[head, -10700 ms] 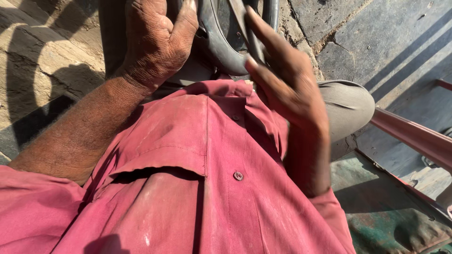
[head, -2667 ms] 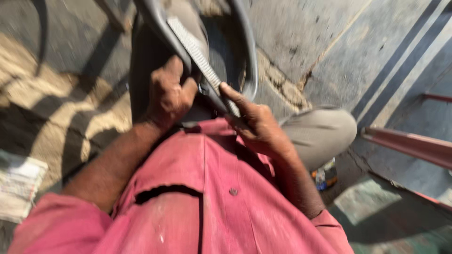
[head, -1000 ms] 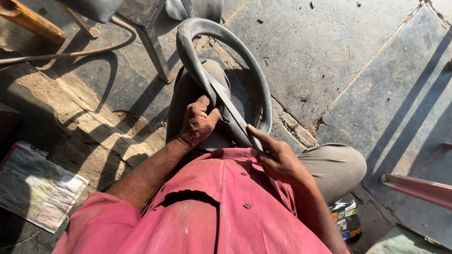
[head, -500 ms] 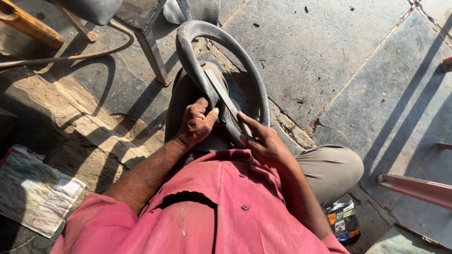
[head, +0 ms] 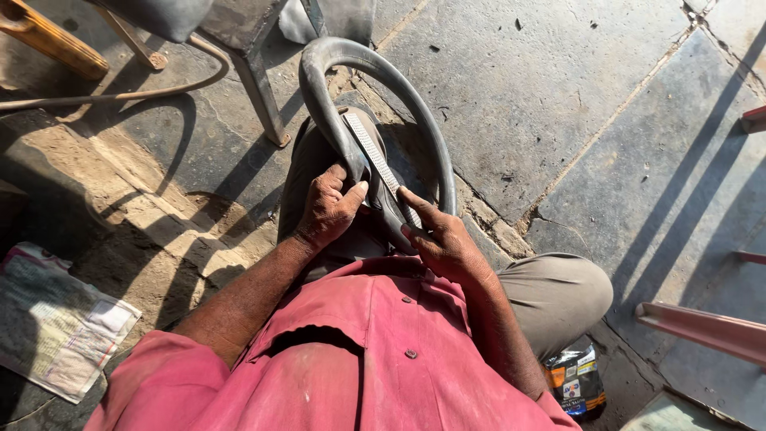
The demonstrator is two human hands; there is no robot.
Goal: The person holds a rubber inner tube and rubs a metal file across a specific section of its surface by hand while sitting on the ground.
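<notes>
**Two hands on one grey tube**

Both of my hands work at my lap. My left hand (head: 329, 209) clamps the inner tube (head: 363, 120), a smooth, dull grey rubber loop arching from my knee over the stone floor (head: 558, 104). My right hand (head: 443, 239) grips a flat metal rasp (head: 381, 168), narrow, rough-toothed, lying along the rubber.

We see a matt grey rubber tube (head: 431, 152), a rough-toothed metal rasp (head: 373, 156), cracked stone paving (head: 558, 96), and at ten o'clock a smooth wooden handle (head: 48, 36).
</notes>
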